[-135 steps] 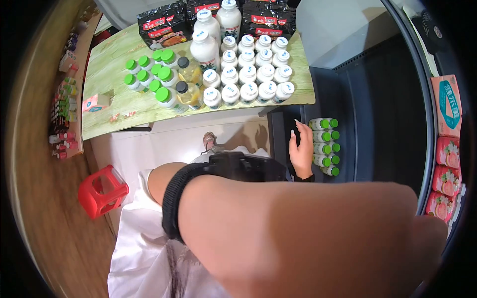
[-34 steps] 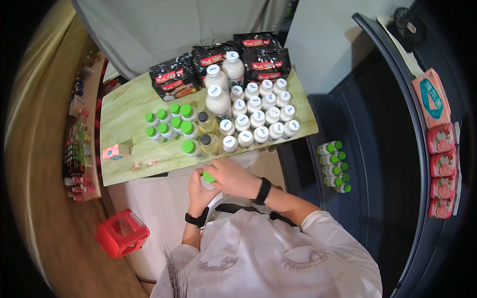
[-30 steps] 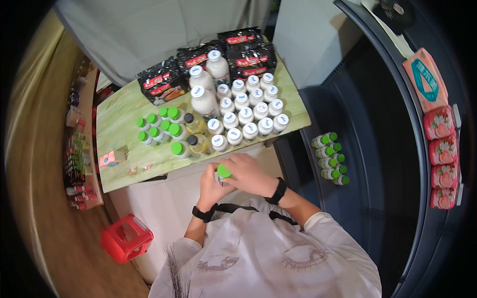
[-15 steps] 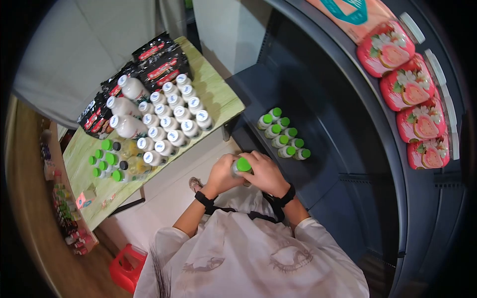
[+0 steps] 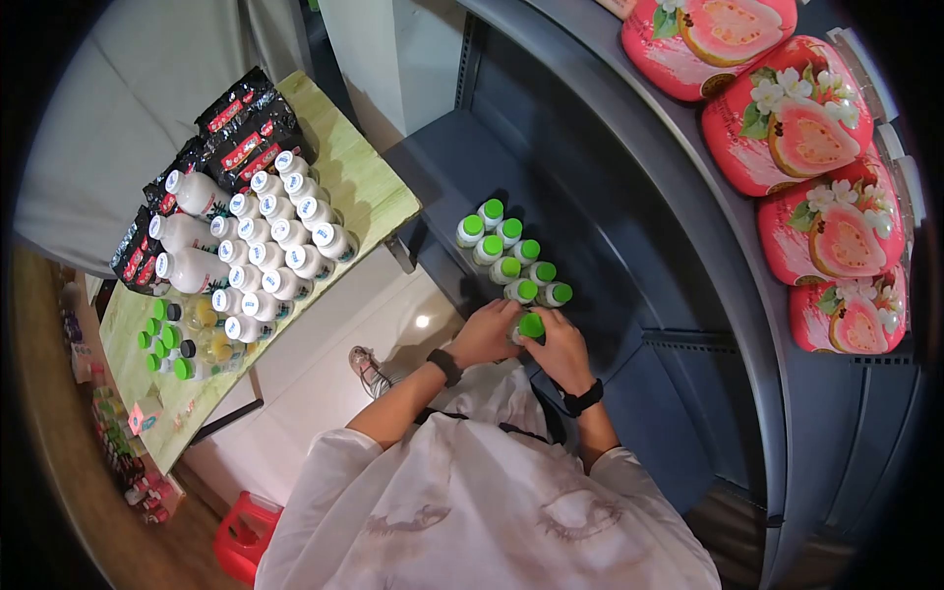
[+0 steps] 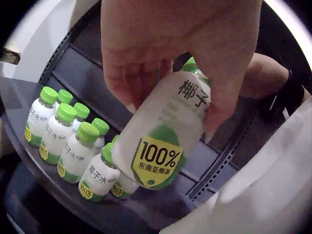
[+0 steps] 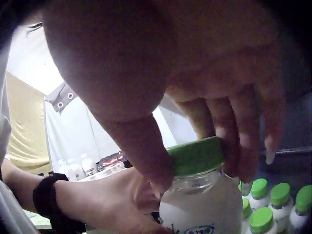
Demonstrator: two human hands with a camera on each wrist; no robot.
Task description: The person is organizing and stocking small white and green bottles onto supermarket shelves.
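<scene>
Both my hands hold one small coconut water bottle with a green cap and a yellow "100%" label. My left hand grips its body, thumb and fingers on opposite sides, as the left wrist view shows. My right hand pinches the cap between thumb and fingers, best seen in the right wrist view. In the head view the bottle is at the near end of several matching coconut water bottles, which stand upright in rows on the dark lower shelf. The held bottle tilts in the left wrist view.
A green-topped table on the left bears several white-capped bottles, larger white bottles, green-capped bottles and black packs. Pink packs line the upper shelf at right. A red stool stands on the floor.
The head view has turned toward the shelf. My hands have carried the coconut water bottle from before the table rightward to the bottles on the shelf. Earlier, one hand reached beside those bottles.
</scene>
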